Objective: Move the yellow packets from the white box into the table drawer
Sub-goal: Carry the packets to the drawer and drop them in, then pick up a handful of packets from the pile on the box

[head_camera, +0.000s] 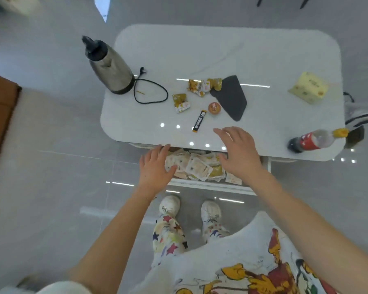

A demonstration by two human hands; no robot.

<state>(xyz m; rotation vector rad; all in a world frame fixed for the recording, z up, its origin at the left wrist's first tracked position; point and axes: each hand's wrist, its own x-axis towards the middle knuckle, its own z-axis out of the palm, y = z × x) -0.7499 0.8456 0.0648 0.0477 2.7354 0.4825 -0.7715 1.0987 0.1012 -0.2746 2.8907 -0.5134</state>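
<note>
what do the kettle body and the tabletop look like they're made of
Kettle: body looks like brushed steel, a dull grey sheen with soft reflections; the top and base look like black plastic. Tabletop: glossy white, faintly veined, mirroring ceiling lights; perhaps polished stone or a look-alike slab.

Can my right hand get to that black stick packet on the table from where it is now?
Probably yes. The right hand is open and empty above the table's near edge, and the black stick packet lies just beyond its fingertips on bare tabletop. Nothing sits between them; the round orange item is off to the side.

Single head view, steeply downward from standing height, table [232, 54] below, edges somewhat blurred
</note>
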